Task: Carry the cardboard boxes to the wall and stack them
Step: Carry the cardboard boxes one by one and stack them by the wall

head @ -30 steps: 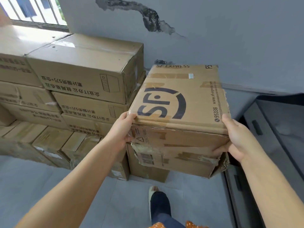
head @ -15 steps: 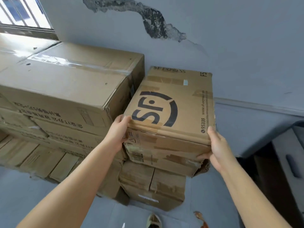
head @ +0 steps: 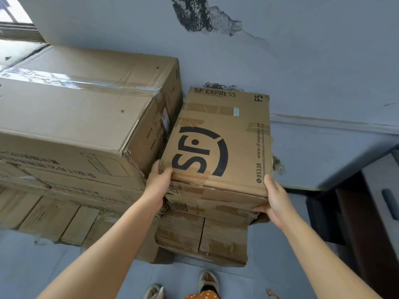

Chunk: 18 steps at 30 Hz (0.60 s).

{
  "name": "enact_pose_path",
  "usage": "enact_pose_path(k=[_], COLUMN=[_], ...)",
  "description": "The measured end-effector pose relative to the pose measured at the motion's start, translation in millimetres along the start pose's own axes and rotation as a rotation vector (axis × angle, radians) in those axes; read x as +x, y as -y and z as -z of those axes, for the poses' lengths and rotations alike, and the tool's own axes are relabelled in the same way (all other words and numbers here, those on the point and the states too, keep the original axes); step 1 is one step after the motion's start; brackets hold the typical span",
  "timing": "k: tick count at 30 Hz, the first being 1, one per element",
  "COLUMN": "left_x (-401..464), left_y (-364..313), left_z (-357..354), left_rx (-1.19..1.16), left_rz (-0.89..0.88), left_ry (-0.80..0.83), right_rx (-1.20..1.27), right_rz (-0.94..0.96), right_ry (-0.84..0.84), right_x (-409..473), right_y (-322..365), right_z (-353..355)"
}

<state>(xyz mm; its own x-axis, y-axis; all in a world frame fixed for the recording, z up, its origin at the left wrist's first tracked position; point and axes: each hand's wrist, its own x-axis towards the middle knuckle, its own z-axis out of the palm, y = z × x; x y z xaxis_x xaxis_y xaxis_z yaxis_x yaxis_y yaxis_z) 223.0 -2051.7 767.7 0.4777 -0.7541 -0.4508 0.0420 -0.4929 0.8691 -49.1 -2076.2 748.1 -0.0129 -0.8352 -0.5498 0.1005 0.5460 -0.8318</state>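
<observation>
I hold a brown SF Express box (head: 220, 139) by its near corners. My left hand (head: 158, 184) grips the near left corner, thumb on the top face. My right hand (head: 275, 201) grips the near right corner, fingers curled under the lower edge. The box sits over a lower cardboard box (head: 203, 240) on the floor, right beside the tall stack of cardboard boxes (head: 82, 117) against the wall (head: 302, 61). Whether it rests fully on the lower box I cannot tell.
A low grey ledge (head: 323, 152) runs along the wall to the right. A dark cabinet (head: 367, 223) stands at the right edge. My feet (head: 207, 281) stand on the grey floor just before the boxes. A window (head: 10, 16) shows at top left.
I have stepped closer to the wall. The SF Express box has moved forward and down, from mid-air to just over the lower box beside the stack. Both hands kept their grip.
</observation>
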Motion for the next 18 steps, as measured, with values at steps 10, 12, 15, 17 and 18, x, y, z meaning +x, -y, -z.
enact_pose_path(k=[10, 12, 15, 17, 18], left_x=[-35, -49, -64, -71, -73], left_y=[-6, -1, 11, 20, 24], left_z=[43, 63, 97, 118, 128], left_rx=[0.141, 0.111, 0.053, 0.056, 0.082], left_rz=[-0.184, -0.23, -0.231, -0.221, -0.227], left_ry=[0.201, 0.25, 0.299, 0.375, 0.415], right_rx=[-0.144, -0.106, -0.062, -0.055, -0.032], right_rz=[0.147, 0.206, 0.258, 0.275, 0.281], right_ry=[-0.226, -0.248, -0.251, -0.304, -0.331], right_x=[-63, -94, -153, -186, -201], right_y=[-8, -24, -55, -83, -99], right_z=[27, 30, 16, 2, -6])
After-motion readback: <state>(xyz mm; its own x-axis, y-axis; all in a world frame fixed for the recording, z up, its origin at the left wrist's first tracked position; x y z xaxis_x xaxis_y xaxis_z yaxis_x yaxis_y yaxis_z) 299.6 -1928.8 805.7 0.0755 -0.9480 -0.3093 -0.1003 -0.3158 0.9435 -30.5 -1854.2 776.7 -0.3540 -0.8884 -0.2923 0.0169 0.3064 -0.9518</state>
